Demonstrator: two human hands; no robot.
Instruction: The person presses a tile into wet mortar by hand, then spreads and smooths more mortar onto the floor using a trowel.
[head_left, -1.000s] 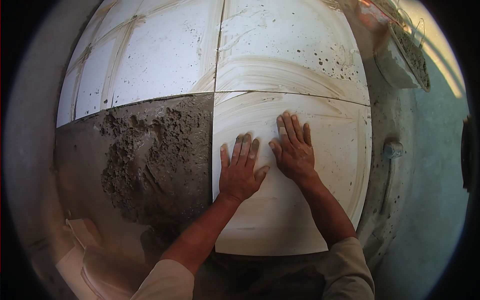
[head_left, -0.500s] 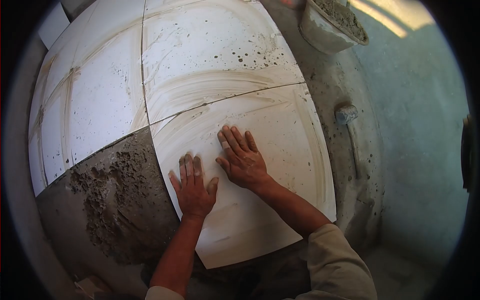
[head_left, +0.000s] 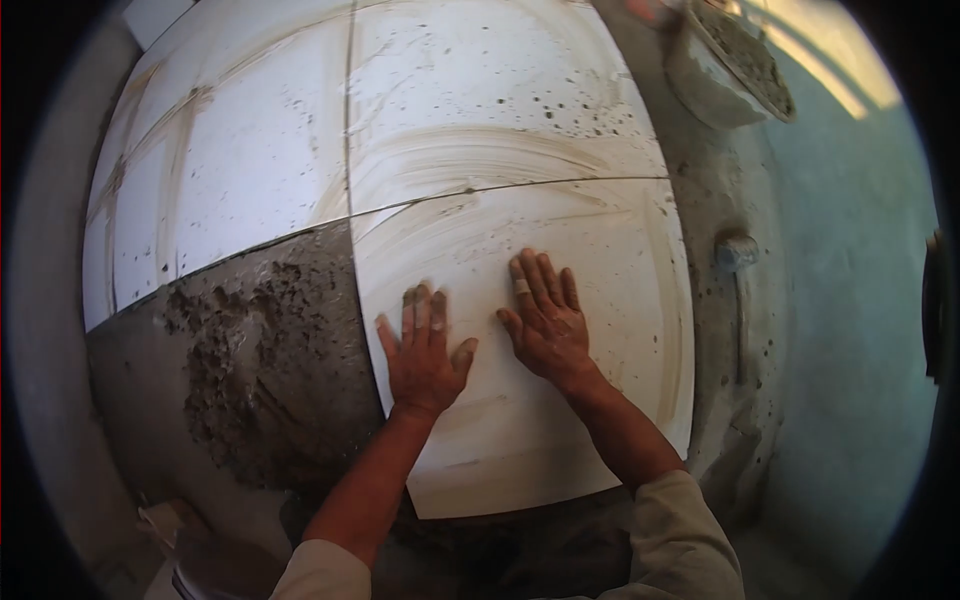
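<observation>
- Left hand (head_left: 424,355): flat, palm down, fingers spread wide, pressed on the near white tile (head_left: 560,400); holds nothing.
- Right hand (head_left: 547,322): flat, palm down, fingers extended and slightly spread, pressed on the same tile just beside the left hand; holds nothing.
- Near white tile: lies in the bottom-right position of the tiled area, smeared with streaks; its far edge meets the tile behind (head_left: 480,110) along a thin joint.
- Mortar bed (head_left: 260,370): rough grey patch directly to the left of the near tile, uncovered.
- Bucket (head_left: 725,65): holds grey mortar, stands at the upper right, well apart from both hands.
- Mallet (head_left: 737,255): lies on the bare grey strip to the right of the tile.
</observation>
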